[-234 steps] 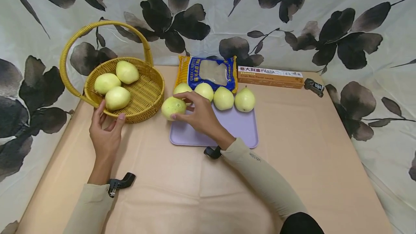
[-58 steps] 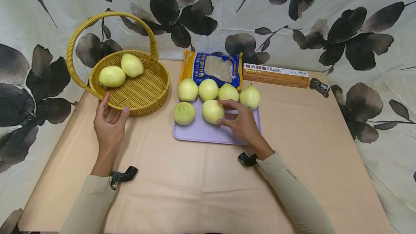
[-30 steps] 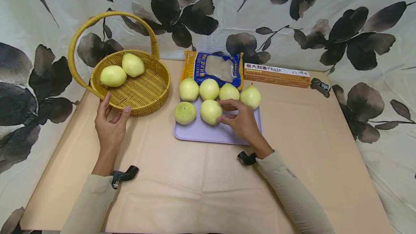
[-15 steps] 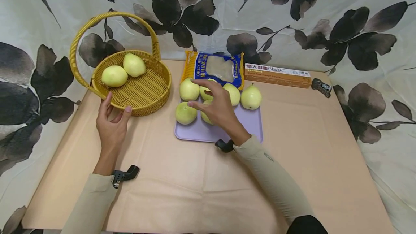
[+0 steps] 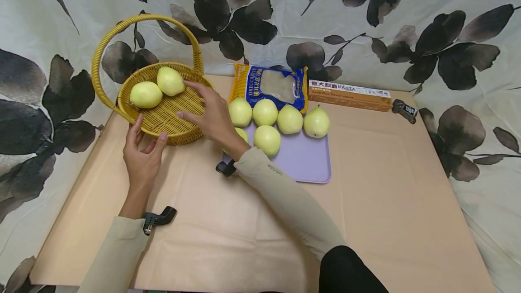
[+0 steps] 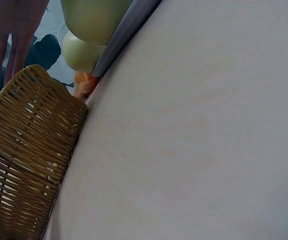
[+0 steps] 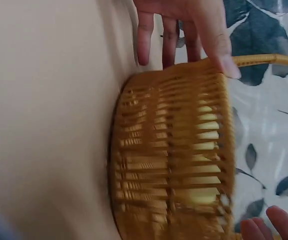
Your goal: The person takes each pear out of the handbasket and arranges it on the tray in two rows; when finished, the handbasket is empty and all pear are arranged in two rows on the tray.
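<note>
A yellow woven basket (image 5: 190, 135) with a tall handle stands at the left, holding two yellow-green pears (image 5: 146, 94). My left hand (image 5: 142, 159) rests against its near side, index fingertip and thumb spread along the rim; the right wrist view shows that hand's thumb at the rim of the wicker. Over the basket's right part reaches my right hand (image 5: 213, 115), thumb and fingers spread apart with nothing between them, fingertips beside the rear pear (image 5: 170, 81). Several more pears (image 5: 267, 140) sit in two rows on a lilac tray (image 5: 311, 162). My right wrist partly covers the front-left one.
Behind the tray lie a blue and yellow pasta bag (image 5: 270, 87) and a long brown pasta box (image 5: 350, 96). A small dark packet (image 5: 404, 111) is at the box's right end. A floral cloth (image 5: 366, 12) hangs behind the peach-covered table (image 5: 390, 202).
My right hand let go of a pear on the tray's front row, then moved left over the basket. The basket went from three pears to two. My left hand stays at the rim.
</note>
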The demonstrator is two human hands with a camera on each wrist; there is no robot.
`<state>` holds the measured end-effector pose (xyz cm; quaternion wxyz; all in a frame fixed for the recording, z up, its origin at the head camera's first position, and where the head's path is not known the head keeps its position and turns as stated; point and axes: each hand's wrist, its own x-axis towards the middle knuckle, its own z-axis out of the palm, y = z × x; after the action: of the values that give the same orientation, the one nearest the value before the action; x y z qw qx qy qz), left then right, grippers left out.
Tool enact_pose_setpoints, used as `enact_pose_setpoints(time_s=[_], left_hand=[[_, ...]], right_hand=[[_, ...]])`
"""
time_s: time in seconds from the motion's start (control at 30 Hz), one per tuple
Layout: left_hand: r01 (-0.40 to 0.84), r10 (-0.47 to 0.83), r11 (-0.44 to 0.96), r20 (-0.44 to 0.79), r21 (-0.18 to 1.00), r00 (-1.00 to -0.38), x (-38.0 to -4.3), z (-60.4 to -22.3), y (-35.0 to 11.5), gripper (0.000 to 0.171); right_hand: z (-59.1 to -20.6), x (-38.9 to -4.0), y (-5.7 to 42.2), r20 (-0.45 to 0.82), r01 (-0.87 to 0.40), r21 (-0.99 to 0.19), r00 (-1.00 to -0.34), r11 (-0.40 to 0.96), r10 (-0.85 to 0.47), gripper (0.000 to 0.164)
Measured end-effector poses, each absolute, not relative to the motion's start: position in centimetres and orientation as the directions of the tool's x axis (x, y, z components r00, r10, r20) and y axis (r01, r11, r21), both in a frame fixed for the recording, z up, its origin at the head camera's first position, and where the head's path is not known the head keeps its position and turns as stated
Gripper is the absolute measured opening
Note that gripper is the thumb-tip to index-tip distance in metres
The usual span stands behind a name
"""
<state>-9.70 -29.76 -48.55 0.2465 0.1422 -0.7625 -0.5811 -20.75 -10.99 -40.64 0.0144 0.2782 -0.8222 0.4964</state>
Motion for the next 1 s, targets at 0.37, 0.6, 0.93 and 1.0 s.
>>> enact_pose_setpoints(time_s=[0.37, 0.6, 0.93, 1.0], left_hand=[[0.032, -0.515, 0.303, 0.192, 0.952, -0.836, -9.5, -47.8, -29.5, 0.073], [0.027, -0.509, 0.299, 0.183, 0.954, -0.841, -9.3, -47.6, -29.3, 0.074], [0.044, -0.517, 0.288, 0.194, 0.957, -0.834, -9.6, -48.6, -29.8, 0.074], [0.047, -0.517, 0.285, 0.195, 0.957, -0.833, -9.7, -48.7, -29.8, 0.074]], right_hand=[[-41.2, -23.7, -17.8, 0.196, -0.411, -0.736, -0.89, 0.537, -0.412, 0.076], [-42.1, -26.2, -19.9, 0.147, -0.343, -0.706, -0.927, 0.62, -0.345, 0.075], [-43.0, -28.4, -21.3, 0.167, -0.402, -0.646, -0.904, 0.649, -0.393, 0.077], [-43.1, -28.6, -21.5, 0.137, -0.387, -0.636, -0.908, 0.667, -0.396, 0.079]])
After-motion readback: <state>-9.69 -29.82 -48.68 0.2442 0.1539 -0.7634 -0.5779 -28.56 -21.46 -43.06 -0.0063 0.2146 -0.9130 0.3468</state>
